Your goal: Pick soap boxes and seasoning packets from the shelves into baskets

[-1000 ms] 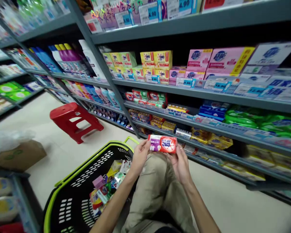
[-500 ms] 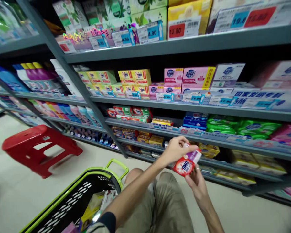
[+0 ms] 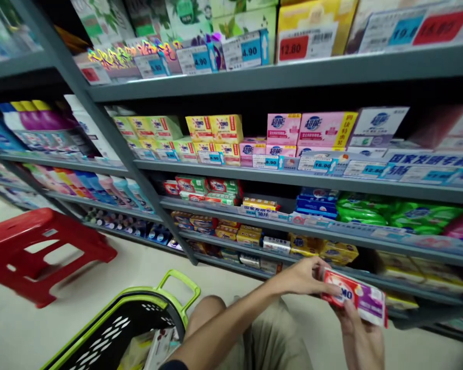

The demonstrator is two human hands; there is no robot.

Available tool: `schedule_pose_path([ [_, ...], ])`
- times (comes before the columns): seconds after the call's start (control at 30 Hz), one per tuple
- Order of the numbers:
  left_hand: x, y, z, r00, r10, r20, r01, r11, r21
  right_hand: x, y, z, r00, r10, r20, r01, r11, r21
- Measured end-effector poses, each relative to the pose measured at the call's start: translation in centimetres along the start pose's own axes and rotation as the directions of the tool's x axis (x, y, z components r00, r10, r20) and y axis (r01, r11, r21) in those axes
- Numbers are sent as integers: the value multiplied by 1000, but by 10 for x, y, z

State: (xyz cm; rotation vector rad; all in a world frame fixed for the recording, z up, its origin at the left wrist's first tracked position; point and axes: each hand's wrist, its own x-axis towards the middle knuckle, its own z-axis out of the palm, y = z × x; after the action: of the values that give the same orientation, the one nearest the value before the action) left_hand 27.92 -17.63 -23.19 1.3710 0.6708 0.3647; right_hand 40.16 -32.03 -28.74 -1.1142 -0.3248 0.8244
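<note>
Head view: left hand [image 3: 307, 276] pinches one end of red-and-purple rectangular OMO packet [image 3: 358, 295], right hand [image 3: 360, 336] supports below, before grey metal shelving [image 3: 312, 74]. Light edge grip likely leaves its front readable.

Khaki legwear [image 3: 281, 336], dark sleeve edge [image 3: 173, 365]

head camera looks forward, down toward shelves [image 3: 239, 172]

The red-and-purple packet [image 3: 371, 304], lower right, reads "OMO"; pink boxes [image 3: 319, 134] right of centre, "超能"; top price tags [image 3: 238, 55], "4.90", "12.80".
</note>
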Motion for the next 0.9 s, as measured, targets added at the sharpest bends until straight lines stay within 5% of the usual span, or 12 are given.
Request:
schedule_pose_path([
  [0.2,2,36,-12,978,175,-113,-196,957,-215,26,-46,27,992,-81,93,94,985,-142],
  [0.37,-3,50,-34,924,286,-255,-357,884,-301,43,-70,33,969,-225,98,245,882,-402],
  [0.5,-12,60,-50,852,331,-404,-471,822,-319,51,-78,54,957,-242,158,281,907,-314],
  [0.67,-23,73,-67,701,435,-565,-658,701,-276,52,-92,110,944,-281,172,305,944,-130],
  [0.9,-21,81,-72,606,407,-684,-737,612,-289,59,-109,152,861,-412,298,442,896,-40],
])
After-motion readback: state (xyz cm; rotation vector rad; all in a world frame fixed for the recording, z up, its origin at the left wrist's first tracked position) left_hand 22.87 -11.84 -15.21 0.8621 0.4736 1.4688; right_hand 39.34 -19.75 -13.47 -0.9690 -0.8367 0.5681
